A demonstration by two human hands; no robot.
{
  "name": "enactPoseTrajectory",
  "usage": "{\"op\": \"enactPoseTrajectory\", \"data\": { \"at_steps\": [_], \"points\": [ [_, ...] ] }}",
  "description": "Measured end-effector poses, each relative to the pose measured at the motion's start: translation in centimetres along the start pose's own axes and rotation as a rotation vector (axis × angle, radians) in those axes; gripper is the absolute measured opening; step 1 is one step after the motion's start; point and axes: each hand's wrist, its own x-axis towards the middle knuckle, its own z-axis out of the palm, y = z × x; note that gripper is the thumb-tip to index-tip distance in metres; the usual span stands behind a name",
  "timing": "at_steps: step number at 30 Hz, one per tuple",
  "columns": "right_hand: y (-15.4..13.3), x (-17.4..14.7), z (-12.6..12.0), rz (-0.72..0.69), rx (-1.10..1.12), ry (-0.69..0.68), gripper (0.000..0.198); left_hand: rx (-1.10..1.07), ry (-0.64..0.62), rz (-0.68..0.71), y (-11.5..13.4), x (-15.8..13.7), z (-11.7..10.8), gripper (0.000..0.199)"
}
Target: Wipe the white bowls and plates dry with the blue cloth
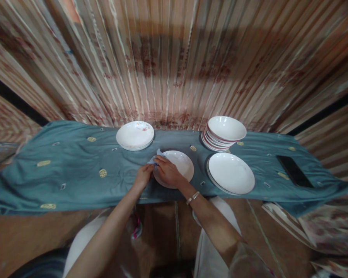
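A white plate [186, 165] lies in front of me at the table's near edge. My right hand [168, 172] reaches over it and grips a light blue cloth [159, 153] against its left rim. At that same rim my left hand [144, 177] is closed, seemingly pinching the plate's edge. The cloth partly hides the fingertips of both hands. To the right is a stack of white plates [231, 173]. Another small stack of plates [135, 135], with a floral print on the rim, sits at the back left.
Stacked white bowls with red rims [226, 129] stand at the back right, close behind the plate stack. A black phone [294, 171] lies at the far right. A green patterned cloth [75, 166] covers the narrow table, and a striped curtain [168, 69] hangs directly behind it.
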Motion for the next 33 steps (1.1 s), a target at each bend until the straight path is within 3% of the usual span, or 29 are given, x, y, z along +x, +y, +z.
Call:
{"op": "enactPoseTrajectory", "data": {
  "at_steps": [7, 15, 20, 26, 33],
  "points": [
    [-0.4, -1.3, -0.6, -0.066, 0.153, -0.049, 0.035, -0.058, 0.045, -0.05, 0.7, -0.3, -0.1, 0.039],
    [-0.5, -3.5, -1.9, -0.104, 0.413, -0.145, 0.025, -0.024, 0.03, -0.029, 0.7, 0.1, -0.1, 0.024],
    [-0.3, -4.4, -3.0, -0.039, 0.524, -0.226, 0.027, -0.045, -0.03, -0.07, 0.8, 0.0, 0.0, 0.031],
    [0.9, -5.9, -4.8, 0.105, 0.595, -0.349, 0.05, -0.057, -0.048, -0.07, 0.5, 0.2, 0.0, 0.035],
    [1.9, -7.9, -7.4, 0.175, 0.532, -0.308, 0.05, -0.051, -0.065, -0.07, 0.4, 0.3, 0.1, 0.037]
  ]
}}
